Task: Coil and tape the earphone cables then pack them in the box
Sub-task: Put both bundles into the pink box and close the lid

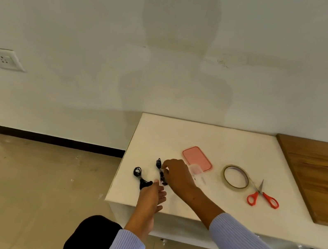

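Head view: right hand [175, 175] fingers pinched the taped earphone bundle [160, 172], its long axis running toward the table's [231, 144] far edge; left hand [152, 196] lay relaxed, nearer the second bundle [141, 177].

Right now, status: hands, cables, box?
Right hand grips one coiled cable. Left hand touches the other cable. Clear box behind right hand, pink lid off.

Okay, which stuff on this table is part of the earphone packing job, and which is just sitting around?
Part of the job:
two coiled earphone bundles
tape roll
scissors
clear box
pink lid

Just lying about:
wooden board
wall socket
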